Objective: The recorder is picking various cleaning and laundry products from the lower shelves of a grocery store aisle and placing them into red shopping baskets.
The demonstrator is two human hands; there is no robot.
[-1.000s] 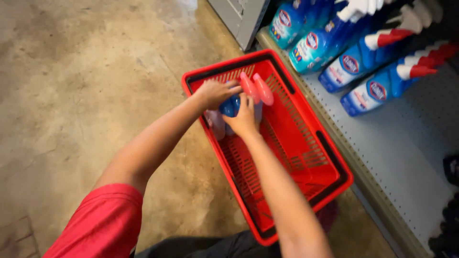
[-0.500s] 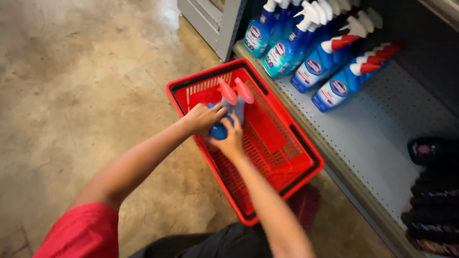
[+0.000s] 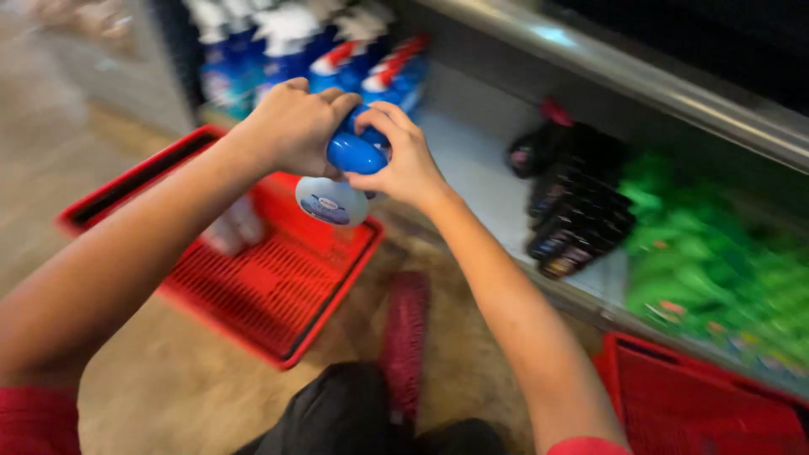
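Between the two hands, raised above the near edge of a red basket, sits a blue bottle with a pale lower body. Left hand: fingers curled over the upper part of the bottle from the left, closed around it. Right hand: fingers wrapped on the bottle's right side, thumb pressing on the blue section. Both hands grip the same bottle and meet at the fingertips over its top. The bottle's cap end is hidden under the fingers, so its tilt cannot be read exactly; the pale rounded end points down toward the basket.

Below and to the left of the hands, the red basket rests on the concrete floor. A pale item lies inside it beneath the left forearm, too blurred to identify. Beyond the hands, a grey shelf carries a row of blue spray bottles with white and red triggers, standing just behind the fingers. To the right of the right hand, well apart from it, a stack of black packages lies on the same shelf; further right are green packages, heavily blurred. Under the right forearm, a second red basket stands on the floor at the lower right.
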